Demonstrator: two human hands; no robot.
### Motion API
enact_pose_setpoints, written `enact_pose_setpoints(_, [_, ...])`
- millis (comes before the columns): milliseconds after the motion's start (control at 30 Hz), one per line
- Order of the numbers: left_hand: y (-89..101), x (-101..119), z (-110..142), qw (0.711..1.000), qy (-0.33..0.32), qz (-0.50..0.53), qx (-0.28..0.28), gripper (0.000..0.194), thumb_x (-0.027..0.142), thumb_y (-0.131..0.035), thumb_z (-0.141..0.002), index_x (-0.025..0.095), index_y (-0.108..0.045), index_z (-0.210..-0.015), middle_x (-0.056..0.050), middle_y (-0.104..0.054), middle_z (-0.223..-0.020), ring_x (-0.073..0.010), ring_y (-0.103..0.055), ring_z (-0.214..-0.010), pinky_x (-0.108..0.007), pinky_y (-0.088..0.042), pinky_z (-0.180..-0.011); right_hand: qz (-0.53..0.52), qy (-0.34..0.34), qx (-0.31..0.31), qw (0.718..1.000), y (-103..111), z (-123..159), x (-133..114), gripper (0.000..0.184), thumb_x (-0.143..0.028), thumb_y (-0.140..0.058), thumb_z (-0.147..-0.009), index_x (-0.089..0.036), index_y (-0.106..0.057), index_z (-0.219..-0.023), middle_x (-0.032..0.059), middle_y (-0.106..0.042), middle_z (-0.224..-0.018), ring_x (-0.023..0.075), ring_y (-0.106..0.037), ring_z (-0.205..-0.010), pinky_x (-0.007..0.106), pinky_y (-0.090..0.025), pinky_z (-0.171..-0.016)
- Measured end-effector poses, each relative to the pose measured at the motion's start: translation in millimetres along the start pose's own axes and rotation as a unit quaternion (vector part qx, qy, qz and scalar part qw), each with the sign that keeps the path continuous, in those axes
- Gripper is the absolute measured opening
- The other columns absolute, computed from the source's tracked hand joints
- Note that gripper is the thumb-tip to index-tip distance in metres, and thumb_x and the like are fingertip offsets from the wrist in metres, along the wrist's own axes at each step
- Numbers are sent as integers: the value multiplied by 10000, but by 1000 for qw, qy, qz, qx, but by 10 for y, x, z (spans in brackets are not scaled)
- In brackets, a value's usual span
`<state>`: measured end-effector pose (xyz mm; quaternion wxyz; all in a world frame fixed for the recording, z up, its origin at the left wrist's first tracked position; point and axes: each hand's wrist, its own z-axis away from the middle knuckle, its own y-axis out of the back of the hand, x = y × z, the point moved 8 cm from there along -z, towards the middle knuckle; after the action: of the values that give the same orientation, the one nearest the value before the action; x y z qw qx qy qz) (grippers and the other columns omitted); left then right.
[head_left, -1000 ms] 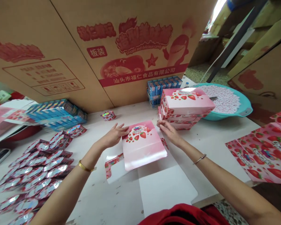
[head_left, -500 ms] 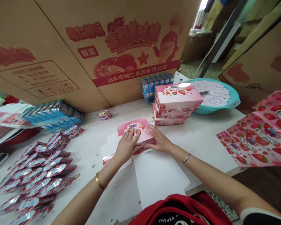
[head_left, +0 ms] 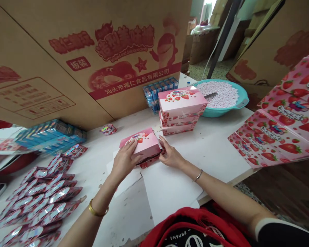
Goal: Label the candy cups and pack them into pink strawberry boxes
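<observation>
In front of me on the table is a pink and white strawberry-printed carton (head_left: 145, 140), its lid lowered with a dark gap along the front edge. My left hand (head_left: 126, 157) lies with fingers outstretched on the lid's left part, thumb towards the front edge. At the carton's right end, my right hand (head_left: 170, 153) has its fingers closed on a side flap. Flat white card (head_left: 167, 192) lies under the carton and reaches towards me. To the right stands a stack of similar strawberry cartons (head_left: 182, 106).
Rows of small shiny packets (head_left: 43, 195) cover the table's left side. A single packet (head_left: 108, 129) lies further back. Blue wrapped packs (head_left: 51, 135) stand against a large brown cardboard box (head_left: 92, 44). A turquoise basin (head_left: 221, 111) holds small pale pieces. Printed strawberry sheets (head_left: 278, 127) overhang the right edge.
My right hand's fingers have moved from lying against the carton's right side to closing on its end flap. My left hand stays on the lid. The camera view has shifted right.
</observation>
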<state>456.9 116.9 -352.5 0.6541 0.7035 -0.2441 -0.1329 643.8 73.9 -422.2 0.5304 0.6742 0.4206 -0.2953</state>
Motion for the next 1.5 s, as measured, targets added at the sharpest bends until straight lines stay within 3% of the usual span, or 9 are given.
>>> enact_pose_setpoints(167, [-158, 160, -5, 999, -6, -52, 3, 638, 377, -641, -838, 123, -505, -1407, -183, -508, -1454, -406, -456, -1355, -526, -461, -1047, 40, 40, -6, 998, 22, 7, -76, 968, -86, -528, -760, -247, -51, -1587, 102, -676, -1248, 185, -700, -818, 318, -587, -810])
enact_pose_setpoints(400, [-106, -115, 166, 980, -175, 0, 96, 776, 548, -643, -817, 215, -398, -1474, -175, -467, -1489, -377, -349, -1436, -643, -186, -1178, 63, 98, 4, 993, -2, 14, -65, 782, -84, -517, -777, -245, -336, -1521, 98, -504, -1481, 259, -483, -1367, 431, -473, -1093])
enact_pose_setpoints(500, [15, -307, 205, 966, -183, 66, 169, 704, 510, -668, -800, 188, -485, -1398, -175, -610, -1331, -330, -531, -1308, -557, -367, -1124, 49, 104, 14, 993, 10, 20, -49, 759, -88, -527, -790, -247, -355, -1512, 86, -516, -1471, 237, -501, -1354, 416, -473, -1100])
enact_pose_setpoints(600, [94, -345, 98, 967, -161, 115, 163, 514, 503, -694, -777, 206, -643, -1193, -123, -716, -1141, -260, -678, -1088, -431, -519, -999, 24, 98, 13, 995, 38, 8, -66, 728, -160, -578, -837, -265, -344, -1518, 77, -519, -1471, 228, -564, -1293, 389, -500, -1074])
enact_pose_setpoints(733, [214, -281, -60, 971, -158, 125, 125, 416, 517, -718, -753, 217, -714, -1040, -99, -748, -1068, -239, -714, -984, -376, -569, -914, 19, 71, 4, 997, 46, -14, -63, 728, -352, -660, -875, -280, -338, -1524, 77, -539, -1453, 266, -561, -1295, 434, -488, -1087])
enact_pose_setpoints(933, [233, -273, -46, 967, -195, 87, 139, 407, 531, -713, -760, 214, -729, -1015, -99, -757, -1045, -248, -721, -970, -383, -578, -899, 31, 50, 7, 998, 4, -4, 12, 678, -337, -618, -919, -318, -321, -1529, 37, -490, -1497, 263, -540, -1316, 441, -487, -1093])
enact_pose_setpoints(1067, [11, -267, 58, 979, -176, 55, 91, 432, 543, -655, -821, 249, -706, -1133, -92, -714, -1195, -259, -670, -1125, -416, -516, -1027, 46, 62, 9, 997, -27, 23, 22, 650, -320, -574, -945, -327, -303, -1536, 25, -483, -1502, 260, -495, -1358, 448, -493, -1091])
enact_pose_setpoints(1367, [-488, -169, 377, 995, -96, 26, 29, 478, 411, -536, -935, 289, -529, -1397, -93, -462, -1506, -280, -253, -1489, -564, -210, -1212, 110, 52, -18, 992, -165, 149, 125, 522, -250, -481, -964, -253, -413, -1481, 111, -373, -1568, 278, -408, -1420, 497, -409, -1149])
enact_pose_setpoints(1500, [-523, -455, 430, 983, 64, 149, 81, 633, 475, -557, -902, 241, -426, -1476, -149, -294, -1594, -339, -200, -1495, -598, -266, -1170, 24, 41, -15, 999, -214, 101, 24, 715, -378, -668, -858, -185, -364, -1475, 190, -338, -1570, 304, -359, -1445, 512, -379, -1155])
